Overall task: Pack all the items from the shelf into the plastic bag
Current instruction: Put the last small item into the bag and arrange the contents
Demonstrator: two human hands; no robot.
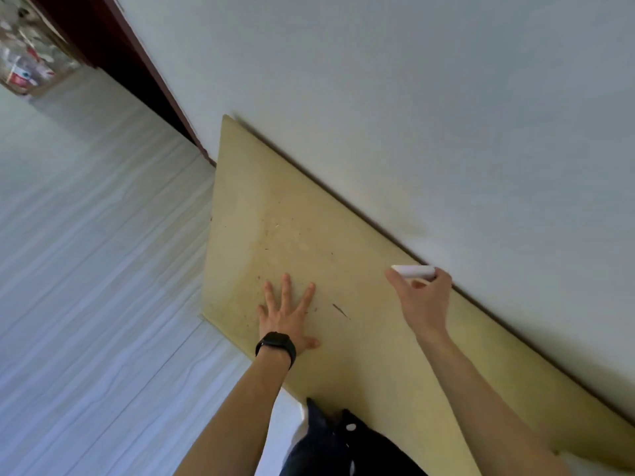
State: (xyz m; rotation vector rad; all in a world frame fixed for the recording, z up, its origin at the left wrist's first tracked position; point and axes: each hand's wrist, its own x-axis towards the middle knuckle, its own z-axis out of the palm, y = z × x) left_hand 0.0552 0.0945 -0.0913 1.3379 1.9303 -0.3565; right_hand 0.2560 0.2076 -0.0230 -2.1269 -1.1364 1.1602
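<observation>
Resting flat with fingers spread, the left hand (287, 312) presses the shelf (275, 214) near its front edge. Rightward, the right hand (424, 298) pinches a white tube (414, 271) at the back edge, long axis along it, tip pointing left.

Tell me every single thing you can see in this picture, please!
shelf: one, yellowish tan with dark specks, fixed along the wall.
wall: one, white, behind the shelf.
white stick-shaped item: one, white, at the shelf's back edge, in the right hand's grip; too blurred to name.
dark bag: one, black, at the bottom edge, near the shelf's front edge.
door frame: one, dark reddish brown, upper left.
wristwatch: one, black, on the left wrist.
left hand: one, flat on the shelf, fingers spread.
right hand: one, holding the white item.
</observation>
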